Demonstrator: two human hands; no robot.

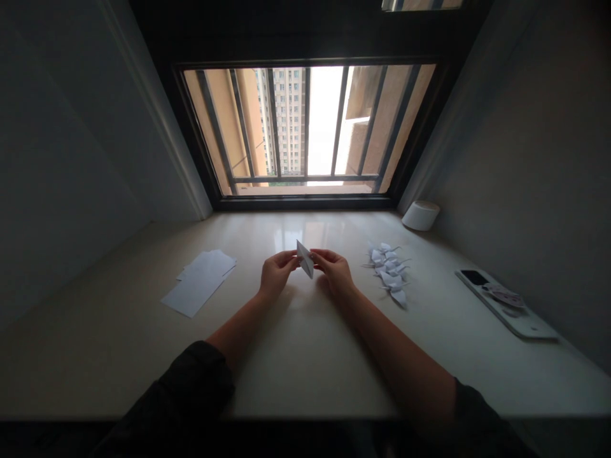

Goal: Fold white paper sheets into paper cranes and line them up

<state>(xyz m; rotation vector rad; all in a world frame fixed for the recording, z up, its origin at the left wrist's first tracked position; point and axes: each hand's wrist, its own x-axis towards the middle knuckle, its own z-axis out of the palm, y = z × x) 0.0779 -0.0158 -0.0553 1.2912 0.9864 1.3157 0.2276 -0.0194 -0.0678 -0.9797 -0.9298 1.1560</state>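
A small piece of folded white paper (305, 259), diamond-like in outline, is held up just above the pale surface in front of me. My left hand (277, 270) pinches its left side between thumb and fingers. On the opposite side my right hand (335, 267) grips it the same way. The paper's finer folds are too small to make out. To the right of my right hand lies a cluster of several folded paper cranes (390, 275). Left of my left hand rests a loose stack of white paper sheets (199, 283), slightly fanned.
A white rounded object (421, 215) stands in the back right corner. Near the right wall lies a flat white device (508, 305) with a dark panel and a round patterned piece on it. A barred window (305, 202) closes off the back; walls flank both sides.
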